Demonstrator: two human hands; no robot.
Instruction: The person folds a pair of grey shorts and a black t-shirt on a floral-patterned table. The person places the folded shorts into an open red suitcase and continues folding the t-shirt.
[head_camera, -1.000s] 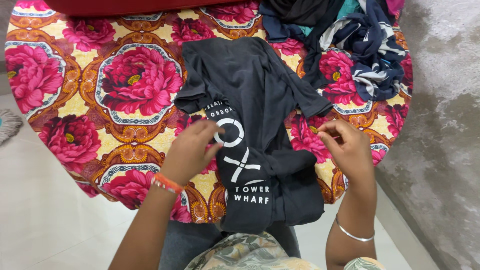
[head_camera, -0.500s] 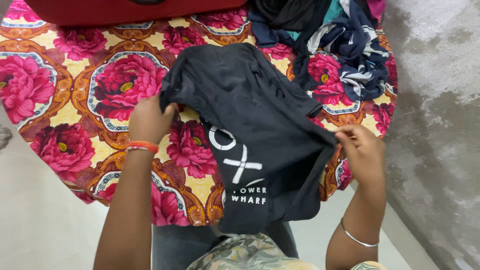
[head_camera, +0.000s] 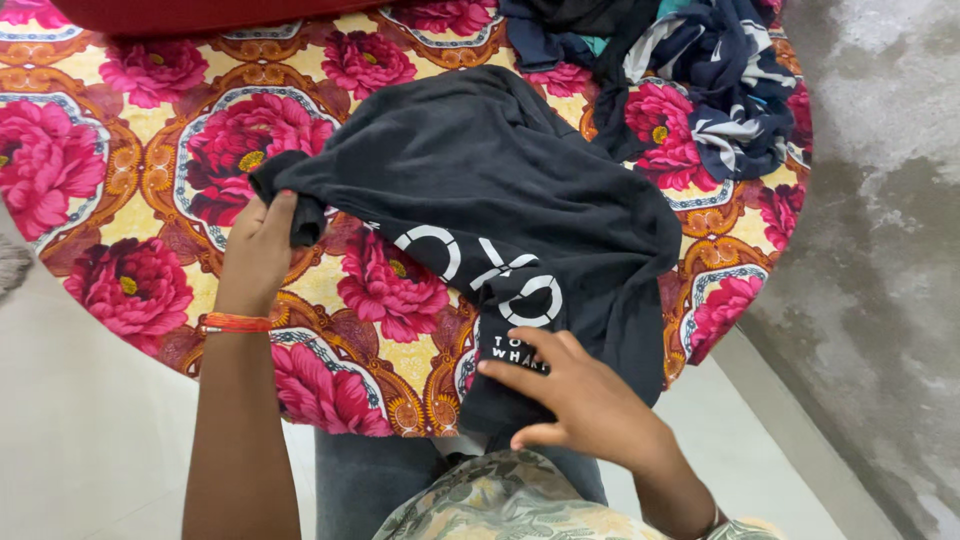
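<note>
A: What is the left hand (head_camera: 258, 250) doing?

B: It is closed on the edge of a black T-shirt (head_camera: 500, 200). The fingers pinch a bunched corner of the cloth at the left side of the shirt. There is an orange thread band (head_camera: 236, 323) on that wrist.

A: And the right hand (head_camera: 585, 400)?

B: It lies on the lower part of the same T-shirt, near the table edge, just below the white print. The fingers are stretched out and flat, so the hand is open and presses on the cloth; it does not grip it.

A: Where is the T-shirt?

B: It is spread on a round table with a flowered cloth (head_camera: 130, 200), pink flowers on yellow and orange. The shirt lies across the middle, from the left hand to the right side, and its lower end hangs over the near edge of the table, in front of the person.

A: What else is around?

B: At the far right of the table there is a pile of dark clothes (head_camera: 700, 70), navy with white pattern, close to the T-shirt. At the far edge a red thing (head_camera: 200, 12) shows only partly. Right of the table is a grey rough wall (head_camera: 880, 200).
</note>
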